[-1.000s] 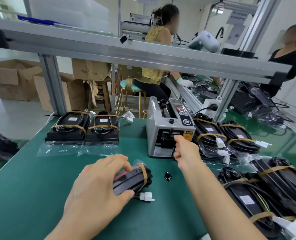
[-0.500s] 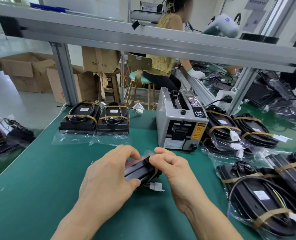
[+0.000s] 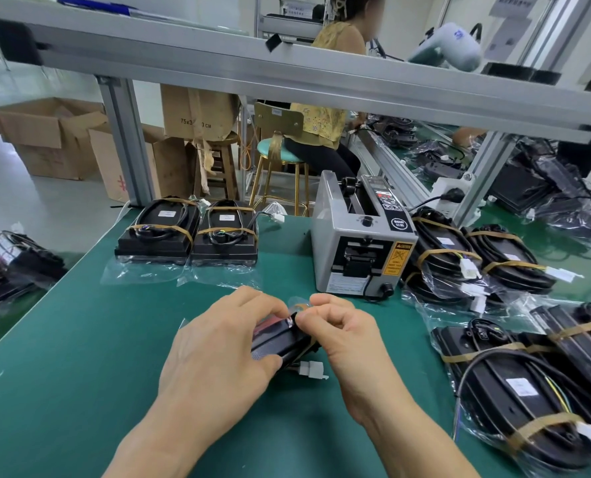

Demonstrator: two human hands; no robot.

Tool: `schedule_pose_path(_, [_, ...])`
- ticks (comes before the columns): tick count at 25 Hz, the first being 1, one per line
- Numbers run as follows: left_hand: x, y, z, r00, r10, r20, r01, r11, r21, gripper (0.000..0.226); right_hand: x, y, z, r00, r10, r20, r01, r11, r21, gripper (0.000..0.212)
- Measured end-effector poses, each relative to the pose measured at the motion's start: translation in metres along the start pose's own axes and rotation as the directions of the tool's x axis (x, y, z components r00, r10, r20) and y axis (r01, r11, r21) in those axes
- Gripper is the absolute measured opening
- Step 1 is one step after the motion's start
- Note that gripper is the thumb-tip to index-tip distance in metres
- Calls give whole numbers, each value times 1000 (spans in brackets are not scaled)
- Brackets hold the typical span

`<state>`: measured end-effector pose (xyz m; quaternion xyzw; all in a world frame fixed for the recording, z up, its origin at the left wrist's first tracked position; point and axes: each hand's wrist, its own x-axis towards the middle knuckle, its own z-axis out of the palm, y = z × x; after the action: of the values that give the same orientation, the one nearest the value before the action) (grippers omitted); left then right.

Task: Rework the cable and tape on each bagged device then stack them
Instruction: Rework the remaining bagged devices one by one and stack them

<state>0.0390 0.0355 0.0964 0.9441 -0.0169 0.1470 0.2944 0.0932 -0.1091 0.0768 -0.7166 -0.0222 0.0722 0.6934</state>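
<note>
Your left hand [image 3: 218, 353] grips the bagged device [image 3: 280, 343] near the middle of the surface [image 3: 80, 357], fingers curled over its top edge. Your right hand [image 3: 349, 336] pinches the tape [image 3: 299, 309] at the device's far end, thumb and forefinger closed on it. A white connector [image 3: 313, 369] lies on the surface just below the device. The tape dispenser [image 3: 359, 239] stands beyond your hands. Two taped devices [image 3: 187, 232] sit side by side at the far left edge. More bagged devices [image 3: 515, 384] are piled along the right edge.
</note>
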Motion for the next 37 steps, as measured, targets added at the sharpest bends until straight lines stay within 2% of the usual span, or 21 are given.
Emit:
schedule_pose_path(6, [1, -2, 2, 1000, 27, -10, -27, 999, 25, 38, 1, 4, 4, 996, -50, -80, 40, 991, -125, 30])
schedule_pose_path(11, [0, -1, 3, 1000, 21, -22, -20, 1000, 18, 30, -3, 8, 8, 985, -112, -135, 85, 977, -194, 19])
schedule_pose_path(12, [0, -1, 3, 1000, 15, -26, -15, 1000, 15, 29, -3, 9, 9, 982, -118, -150, 88, 978, -191, 11])
schedule_pose_path(14, [0, -2, 4, 1000, 7, -30, -7, 1000, 7, 29, -4, 13, 9, 982, -87, -170, 68, 991, -116, 17])
schedule_pose_path(16, [-1, -2, 4, 999, 5, -32, -5, 1000, 6, 30, -4, 17, 9, 986, -43, -159, 41, 999, -13, 22])
schedule_pose_path(19, [-1, -2, 5, 1000, 7, -30, -6, 1000, 8, 31, -3, 18, 10, 988, -80, -133, 69, 994, -89, 23])
schedule_pose_path(22, [-2, -1, 3, 999, -8, -39, 8, 1000, 0, 33, 3, 18, 8, 991, -51, -121, 45, 997, -56, 11])
schedule_pose_path(25, [0, -1, 4, 997, 4, -71, -5, 1000, -4, 34, 6, 16, 3, 997, -66, -49, 61, 994, -85, 10])
schedule_pose_path(29, [0, -1, 4, 997, -2, -78, 6, 999, 54, 39, 6, 19, -1, 990, -142, 27, 144, 969, -200, 24])
schedule_pose_path(31, [0, -2, 4, 995, 60, -76, -46, 984, 175, 57, 4, 24, -3, 978, -175, 113, 200, 941, -274, 49])
schedule_pose_path(33, [4, -1, 3, 996, 82, 46, -93, 927, 363, 78, 3, 28, -10, 972, -178, 151, 215, 934, -284, 75])
schedule_pose_path(34, [5, -4, 2, 995, 56, 87, -86, 915, 395, 78, 4, 31, -17, 977, -163, 139, 193, 950, -246, 83])
schedule_pose_path(36, [9, -13, -7, 995, 15, 102, -48, 945, 325, 71, 6, 37, -33, 985, -138, 101, 153, 976, -156, 90])
schedule_pose_path(37, [8, -19, -11, 997, 4, 76, -21, 975, 222, 72, 6, 40, -40, 986, -131, 101, 143, 983, -117, 95])
